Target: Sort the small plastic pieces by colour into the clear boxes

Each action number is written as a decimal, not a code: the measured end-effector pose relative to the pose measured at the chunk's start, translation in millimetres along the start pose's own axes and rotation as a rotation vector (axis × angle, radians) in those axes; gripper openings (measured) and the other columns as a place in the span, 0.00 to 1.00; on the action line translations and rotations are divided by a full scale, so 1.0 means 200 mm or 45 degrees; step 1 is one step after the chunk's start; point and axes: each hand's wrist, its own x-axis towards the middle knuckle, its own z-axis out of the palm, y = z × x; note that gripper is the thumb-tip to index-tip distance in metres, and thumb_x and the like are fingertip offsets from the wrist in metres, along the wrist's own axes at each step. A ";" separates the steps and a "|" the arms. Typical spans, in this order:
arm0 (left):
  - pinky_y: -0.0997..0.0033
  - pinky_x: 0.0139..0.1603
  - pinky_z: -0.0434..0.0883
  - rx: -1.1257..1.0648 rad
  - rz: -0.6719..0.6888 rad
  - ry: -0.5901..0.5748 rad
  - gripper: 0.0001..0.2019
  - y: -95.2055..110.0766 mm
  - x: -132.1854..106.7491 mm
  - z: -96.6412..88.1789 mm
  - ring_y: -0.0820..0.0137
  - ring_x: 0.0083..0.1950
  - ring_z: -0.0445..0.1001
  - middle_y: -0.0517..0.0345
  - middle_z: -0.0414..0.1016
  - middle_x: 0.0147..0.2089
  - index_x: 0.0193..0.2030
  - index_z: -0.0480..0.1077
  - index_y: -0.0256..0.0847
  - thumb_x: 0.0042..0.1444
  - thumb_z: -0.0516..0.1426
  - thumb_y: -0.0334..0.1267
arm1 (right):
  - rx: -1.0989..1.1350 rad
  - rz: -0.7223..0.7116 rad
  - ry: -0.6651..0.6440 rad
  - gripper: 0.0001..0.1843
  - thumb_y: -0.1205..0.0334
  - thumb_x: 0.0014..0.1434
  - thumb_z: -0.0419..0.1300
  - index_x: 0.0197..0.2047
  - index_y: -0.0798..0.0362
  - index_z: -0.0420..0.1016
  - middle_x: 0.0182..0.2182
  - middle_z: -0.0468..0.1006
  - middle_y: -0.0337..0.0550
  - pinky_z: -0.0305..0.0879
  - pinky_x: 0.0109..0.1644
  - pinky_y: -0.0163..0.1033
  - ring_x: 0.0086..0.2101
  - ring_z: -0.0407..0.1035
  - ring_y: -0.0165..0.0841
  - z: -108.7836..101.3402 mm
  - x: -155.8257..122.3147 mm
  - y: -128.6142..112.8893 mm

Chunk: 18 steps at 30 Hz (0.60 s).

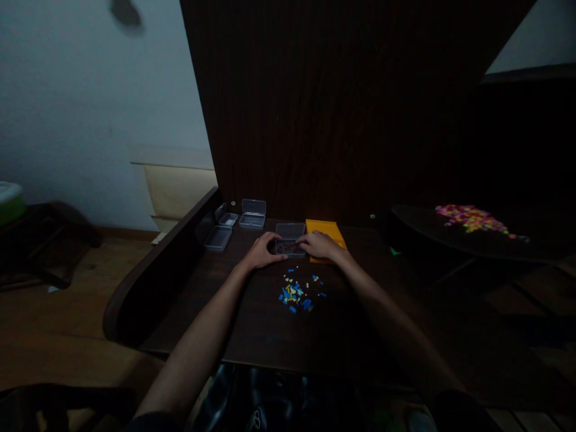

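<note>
Shiny black cloth (270, 393) nearest, pale mark (254, 420) illegible.
Left hand (262, 251): thumb and fingers spread around clear box (296, 255) end; right hand (316, 245) over it, can't tell if pinching.

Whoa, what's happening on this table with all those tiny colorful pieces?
A person is busy with a clear box whose lid stands open. Their left hand curves around its left end, and the fingers of their right hand reach over its right side. Small reddish pieces lie inside. Nearer the person, blue, yellow and whitish pieces are scattered on the dark table.
</note>
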 end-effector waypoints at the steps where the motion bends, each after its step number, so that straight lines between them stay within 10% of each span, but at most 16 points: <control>1: 0.59 0.57 0.69 0.001 0.006 0.003 0.25 0.00 0.00 0.00 0.59 0.52 0.72 0.52 0.71 0.50 0.46 0.69 0.41 0.43 0.69 0.47 | 0.007 0.003 0.000 0.17 0.65 0.66 0.55 0.55 0.47 0.77 0.49 0.78 0.44 0.65 0.48 0.38 0.49 0.72 0.41 0.00 0.00 0.00; 18: 0.57 0.58 0.67 -0.005 0.053 -0.004 0.19 -0.02 0.01 0.00 0.58 0.55 0.70 0.51 0.70 0.51 0.35 0.68 0.42 0.44 0.68 0.48 | 0.054 0.058 0.065 0.12 0.62 0.65 0.60 0.51 0.49 0.75 0.40 0.79 0.43 0.60 0.39 0.33 0.41 0.72 0.38 0.06 0.00 0.03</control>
